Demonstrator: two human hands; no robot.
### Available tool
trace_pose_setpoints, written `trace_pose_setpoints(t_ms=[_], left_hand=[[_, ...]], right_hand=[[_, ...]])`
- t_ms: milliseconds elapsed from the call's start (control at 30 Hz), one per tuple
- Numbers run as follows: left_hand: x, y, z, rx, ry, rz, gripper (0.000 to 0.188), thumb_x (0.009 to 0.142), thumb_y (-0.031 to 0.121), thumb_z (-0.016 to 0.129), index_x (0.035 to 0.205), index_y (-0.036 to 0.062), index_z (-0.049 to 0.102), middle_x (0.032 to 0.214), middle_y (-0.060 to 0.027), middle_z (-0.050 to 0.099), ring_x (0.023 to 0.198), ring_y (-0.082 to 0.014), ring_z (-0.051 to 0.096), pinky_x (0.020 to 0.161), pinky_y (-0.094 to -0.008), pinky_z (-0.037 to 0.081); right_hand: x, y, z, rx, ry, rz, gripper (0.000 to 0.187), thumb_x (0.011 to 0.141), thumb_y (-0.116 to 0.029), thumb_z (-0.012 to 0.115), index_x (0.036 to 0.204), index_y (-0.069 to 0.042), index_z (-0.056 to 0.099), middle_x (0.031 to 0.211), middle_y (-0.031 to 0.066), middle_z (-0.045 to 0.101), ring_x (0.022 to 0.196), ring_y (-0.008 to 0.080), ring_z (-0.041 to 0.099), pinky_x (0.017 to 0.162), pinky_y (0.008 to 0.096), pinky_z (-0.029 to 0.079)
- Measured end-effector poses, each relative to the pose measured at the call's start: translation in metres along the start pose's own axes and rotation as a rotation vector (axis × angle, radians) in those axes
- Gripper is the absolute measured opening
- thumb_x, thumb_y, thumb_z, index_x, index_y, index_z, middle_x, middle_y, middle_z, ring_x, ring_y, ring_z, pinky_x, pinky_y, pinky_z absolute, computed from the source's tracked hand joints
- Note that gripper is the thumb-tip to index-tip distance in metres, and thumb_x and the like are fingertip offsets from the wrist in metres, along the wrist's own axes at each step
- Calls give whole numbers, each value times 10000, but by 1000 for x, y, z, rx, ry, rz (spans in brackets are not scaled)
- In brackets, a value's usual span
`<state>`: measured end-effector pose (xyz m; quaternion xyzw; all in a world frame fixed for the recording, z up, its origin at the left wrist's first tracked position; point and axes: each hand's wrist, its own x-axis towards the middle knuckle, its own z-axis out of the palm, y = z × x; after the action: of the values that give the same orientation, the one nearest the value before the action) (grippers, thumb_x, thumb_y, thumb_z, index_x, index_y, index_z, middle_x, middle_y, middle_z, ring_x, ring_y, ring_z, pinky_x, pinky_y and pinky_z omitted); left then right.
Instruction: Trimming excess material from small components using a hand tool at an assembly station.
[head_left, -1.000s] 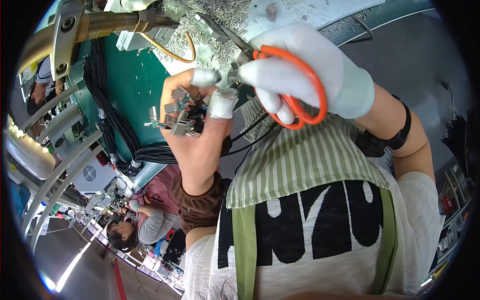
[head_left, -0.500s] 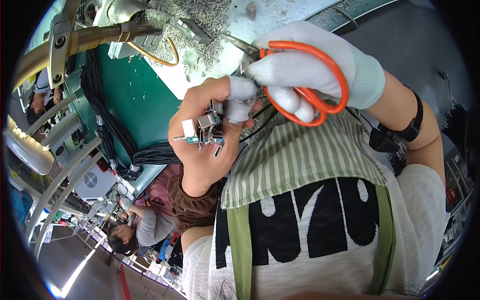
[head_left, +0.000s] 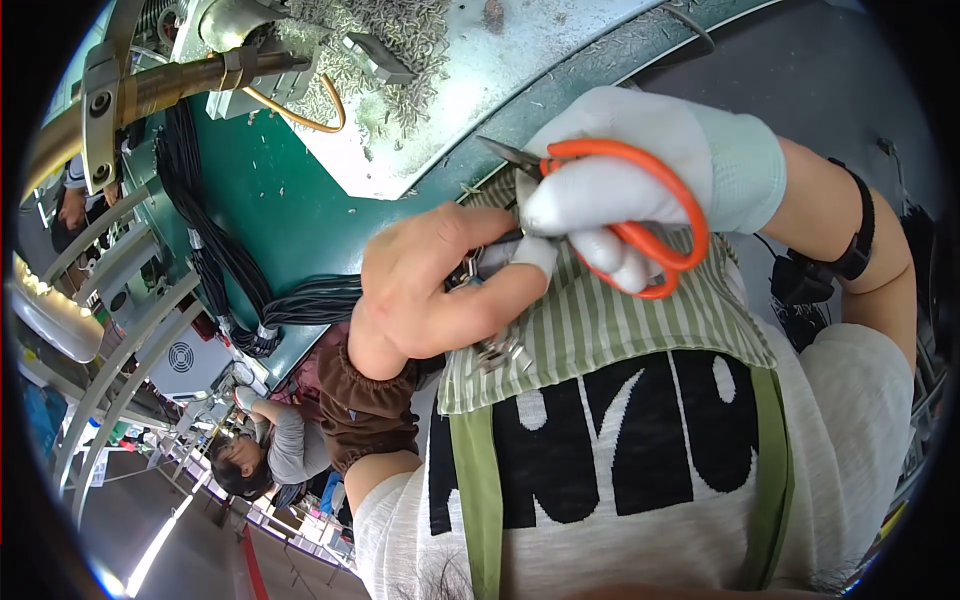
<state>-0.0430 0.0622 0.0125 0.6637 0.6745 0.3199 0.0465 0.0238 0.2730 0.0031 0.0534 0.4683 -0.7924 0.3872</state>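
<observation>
My right hand [head_left: 640, 165], in a white knit glove, is closed around orange-handled scissors [head_left: 690, 225]. Their dark pointed blades stick out to the left past the glove, slightly apart. My left hand [head_left: 425, 285] is closed, with white covers on its fingertips. Several small silver metal connectors [head_left: 503, 355] hang from its underside, blurred, and others show between its fingers. Both hands meet above my green striped apron [head_left: 620, 320], fingertips almost touching. A small silver piece [head_left: 524, 186] shows beside the right thumb; the hands hide which one holds it.
A pale metal plate [head_left: 450, 130] bears a heap of tiny metal bits [head_left: 400, 50] and a metal block [head_left: 378, 58]. Thick black cable bundles [head_left: 225, 250] cross the green tabletop [head_left: 265, 165]. A brass-coloured bar [head_left: 180, 82] juts in from the left. A co-worker [head_left: 270, 455] sits at lower left.
Both hands have moved down toward my body, away from the plate. The left hand has turned over, so the connectors that lay across its back now hang below. The scissors stay in my right hand.
</observation>
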Motion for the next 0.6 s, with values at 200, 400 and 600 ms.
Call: trace_pose_setpoints(t_ms=[200,400,600], left_hand=[[-4,24,10,-998,608,-939,175,799,29,661,960,27,593,813,-48,589,539,-84,486,416,-228,350],[11,17,1,-947,630,-1136,157,790,-46,633,926,11,579,775,-17,564,573,-48,473,493,-199,361],[12,13,12,-552,596,-1089,185,762,-36,647,930,9,586,746,2,561,634,-35,487,556,-177,380]], right_hand=[[29,23,5,-1154,634,-1063,186,741,-198,706,830,-62,615,574,58,535,471,192,547,449,284,430],[21,18,-3,-1335,862,-1075,181,714,-204,718,832,-101,627,573,45,521,492,218,543,451,304,417],[10,24,5,-1558,703,-722,127,752,-185,684,792,-82,621,555,45,525,467,220,529,442,310,408]])
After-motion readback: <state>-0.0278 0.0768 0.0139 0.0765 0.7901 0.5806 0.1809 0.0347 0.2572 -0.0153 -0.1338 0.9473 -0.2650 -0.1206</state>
